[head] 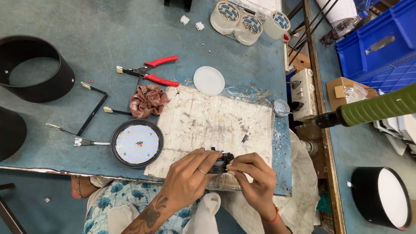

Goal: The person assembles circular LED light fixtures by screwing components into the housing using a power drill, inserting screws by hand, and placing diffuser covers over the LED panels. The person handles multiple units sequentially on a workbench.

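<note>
We work at a blue surface (130, 39) with a worn whitish mat (208, 121) laid across its near edge, and on that mat, close to our body, sits the thing we handle: a small black round housing (220, 164) with a thin white lead (236, 146) rising from it toward the middle of the mat. Our left hand (190, 173) wraps the housing from the left, fingers curled and closed on its rim, while our right hand (255, 175) pinches it from the right with thumb and fingertips, so both hands are grasping the same piece and neither is released. We judge it light and stiff, a hard shell that tolerates a firm squeeze on the rim, yet small enough to slip or spin between fingertips; the lead looks soft and easily strained, so the rim is the place to hold, not the wire. Just left of the mat lies a round LED disc (137, 144), its face of small emitters likely fragile. Further back lie red-handled pliers (151, 71), a crumpled brown rag (147, 100) and a white round cover (209, 80). Smallest of all, tiny screws (243, 126) are scattered on the mat, well apart from our fingers.
</note>
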